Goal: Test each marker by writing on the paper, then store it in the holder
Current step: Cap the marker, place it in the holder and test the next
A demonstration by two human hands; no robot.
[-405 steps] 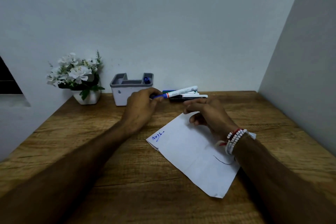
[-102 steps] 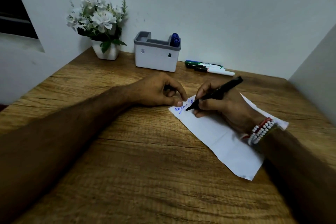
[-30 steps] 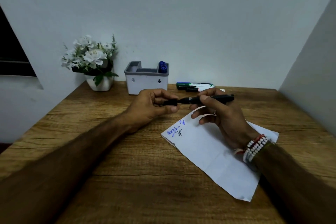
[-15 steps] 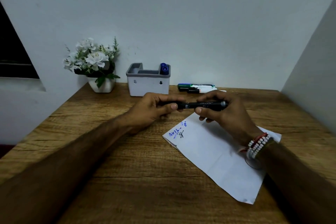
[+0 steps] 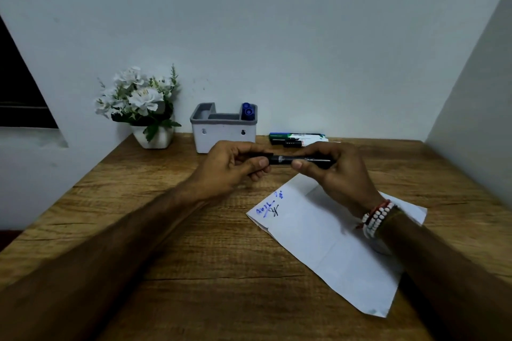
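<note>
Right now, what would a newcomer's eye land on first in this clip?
First, both hands meeting mid-desk: the left hand and right hand hold a black marker level between them, above the paper with its blue and black scribbles. Behind, against the wall, stand a white holder with a blue marker in its right corner and a pot of white flowers.

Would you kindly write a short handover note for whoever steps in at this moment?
Left hand and right hand both grip the black marker, held level above the table, cap apparently on.
Blue marker stands in the holder. Two more markers lie right of it by the wall.
Paper carries blue and black scribbles.
Left: store the black marker, then test and store the other two.
</note>
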